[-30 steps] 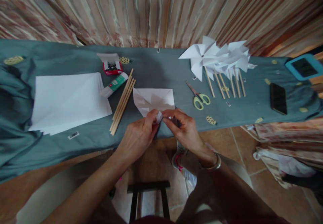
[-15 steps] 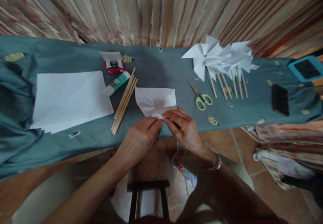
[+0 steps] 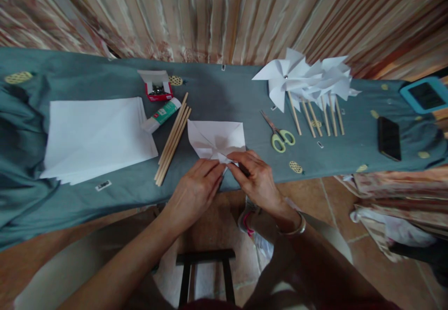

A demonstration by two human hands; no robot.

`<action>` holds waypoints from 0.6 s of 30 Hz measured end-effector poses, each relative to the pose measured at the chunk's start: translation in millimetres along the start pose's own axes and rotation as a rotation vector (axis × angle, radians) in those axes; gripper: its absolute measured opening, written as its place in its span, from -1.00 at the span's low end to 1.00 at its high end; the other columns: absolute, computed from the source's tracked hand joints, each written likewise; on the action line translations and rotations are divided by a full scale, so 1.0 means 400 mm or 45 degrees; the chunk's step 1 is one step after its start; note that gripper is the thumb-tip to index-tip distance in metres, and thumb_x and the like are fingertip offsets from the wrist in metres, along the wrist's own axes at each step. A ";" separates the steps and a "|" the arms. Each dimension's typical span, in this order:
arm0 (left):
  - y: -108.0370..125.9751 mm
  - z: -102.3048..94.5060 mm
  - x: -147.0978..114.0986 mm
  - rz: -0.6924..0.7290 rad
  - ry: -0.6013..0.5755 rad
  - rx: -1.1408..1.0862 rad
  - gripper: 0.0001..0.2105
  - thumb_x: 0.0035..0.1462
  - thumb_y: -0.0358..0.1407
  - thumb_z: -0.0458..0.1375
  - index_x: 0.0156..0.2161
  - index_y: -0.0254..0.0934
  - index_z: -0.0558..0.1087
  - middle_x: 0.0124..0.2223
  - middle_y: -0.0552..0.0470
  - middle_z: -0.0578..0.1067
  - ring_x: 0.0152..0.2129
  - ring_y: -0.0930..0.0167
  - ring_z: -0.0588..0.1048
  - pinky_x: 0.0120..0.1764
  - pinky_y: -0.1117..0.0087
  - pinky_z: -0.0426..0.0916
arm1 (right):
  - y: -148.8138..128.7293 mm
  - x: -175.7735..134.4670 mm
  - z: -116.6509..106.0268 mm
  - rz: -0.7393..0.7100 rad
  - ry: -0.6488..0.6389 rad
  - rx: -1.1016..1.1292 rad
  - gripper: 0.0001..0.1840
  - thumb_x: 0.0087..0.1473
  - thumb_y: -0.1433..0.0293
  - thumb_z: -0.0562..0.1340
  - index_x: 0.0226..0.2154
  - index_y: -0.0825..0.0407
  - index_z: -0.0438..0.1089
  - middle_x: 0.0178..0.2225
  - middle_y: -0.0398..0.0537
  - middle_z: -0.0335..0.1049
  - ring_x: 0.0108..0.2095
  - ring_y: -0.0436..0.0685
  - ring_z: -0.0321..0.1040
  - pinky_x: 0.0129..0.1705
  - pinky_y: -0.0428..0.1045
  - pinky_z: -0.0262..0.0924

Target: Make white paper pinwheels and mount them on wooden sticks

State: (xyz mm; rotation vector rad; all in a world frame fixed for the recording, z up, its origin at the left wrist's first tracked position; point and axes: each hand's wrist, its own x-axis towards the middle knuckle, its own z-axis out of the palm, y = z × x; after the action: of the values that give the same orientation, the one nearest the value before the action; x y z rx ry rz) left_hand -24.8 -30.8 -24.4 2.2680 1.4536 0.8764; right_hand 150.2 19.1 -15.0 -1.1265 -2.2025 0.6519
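A white sheet of paper [image 3: 227, 133] with creases and cuts lies at the table's front edge, its near part folded inward. My left hand [image 3: 198, 186] pinches the near side of this paper, fingers closed on it. On the other side my right hand [image 3: 254, 175] grips the paper between thumb and fingers, the tips almost meeting those of the left. The near corner is partly hidden by my fingers. Several wooden sticks [image 3: 172, 142] lie left of the paper. Green-handled scissors [image 3: 278, 135] rest to the right.
A stack of white paper [image 3: 98, 137] lies on the left. Behind the sticks are a glue stick [image 3: 163, 114] and an open red box [image 3: 158, 90] of small metal pieces. Finished paper pinwheels [image 3: 287, 77] lie back right, with a black phone [image 3: 389, 138] and a blue-framed device [image 3: 427, 94] beyond.
My fingertips have shifted slightly at the folded near part of the paper. The other things on the table stay where they were.
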 end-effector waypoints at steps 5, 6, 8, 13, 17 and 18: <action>0.001 0.000 0.005 0.000 -0.014 0.050 -0.76 0.23 -0.47 0.05 -0.01 -0.40 0.39 -0.10 -0.16 0.49 -0.17 0.29 0.45 -0.11 0.18 0.49 | 0.003 0.001 0.000 -0.055 -0.014 -0.017 -0.82 0.22 0.42 0.17 -0.18 0.03 0.48 -0.22 0.00 0.54 -0.18 0.14 0.42 -0.05 0.10 0.33; 0.002 0.001 0.005 0.009 -0.010 0.068 -0.76 0.22 -0.48 0.05 -0.01 -0.42 0.39 -0.11 -0.18 0.48 -0.17 0.28 0.44 -0.11 0.18 0.49 | 0.004 0.002 0.000 -0.074 -0.018 -0.019 -0.81 0.22 0.42 0.16 -0.18 0.04 0.49 -0.21 0.01 0.54 -0.17 0.14 0.42 -0.04 0.11 0.33; 0.002 0.003 0.005 0.029 -0.001 0.107 -0.76 0.21 -0.49 0.04 -0.01 -0.45 0.39 -0.10 -0.21 0.47 -0.17 0.26 0.44 -0.12 0.18 0.49 | 0.005 0.002 0.000 -0.098 -0.025 -0.033 -0.79 0.23 0.43 0.15 -0.19 0.05 0.51 -0.19 0.02 0.54 -0.16 0.14 0.43 -0.02 0.11 0.33; 0.001 0.007 -0.001 0.036 0.027 0.168 -0.76 0.25 -0.46 0.01 0.00 -0.40 0.37 -0.05 -0.23 0.43 -0.14 0.27 0.44 -0.13 0.18 0.49 | 0.006 0.000 0.002 -0.096 -0.035 -0.098 -0.74 0.24 0.40 0.13 -0.16 0.02 0.54 -0.16 0.05 0.54 -0.12 0.17 0.42 -0.02 0.13 0.35; 0.005 0.007 -0.005 0.010 0.010 0.156 -0.76 0.29 -0.42 -0.03 0.01 -0.34 0.35 -0.04 -0.17 0.42 -0.13 0.31 0.46 -0.14 0.24 0.50 | 0.008 -0.002 0.001 -0.105 -0.033 -0.119 -0.73 0.24 0.39 0.13 -0.16 0.00 0.55 -0.16 0.04 0.54 -0.13 0.17 0.42 -0.04 0.13 0.36; 0.006 0.008 -0.007 0.010 0.000 0.148 -0.76 0.29 -0.42 -0.05 0.02 -0.33 0.34 -0.04 -0.16 0.42 -0.12 0.32 0.45 -0.13 0.24 0.49 | 0.008 -0.002 0.001 -0.108 -0.032 -0.123 -0.73 0.24 0.40 0.13 -0.15 -0.01 0.55 -0.16 0.04 0.54 -0.13 0.17 0.42 -0.04 0.13 0.36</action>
State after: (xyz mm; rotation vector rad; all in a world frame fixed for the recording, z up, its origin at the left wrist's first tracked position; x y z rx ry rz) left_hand -22.0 -34.1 -26.3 2.3580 1.5338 0.8136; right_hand 152.1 20.1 -17.6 -1.0709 -2.3112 0.5310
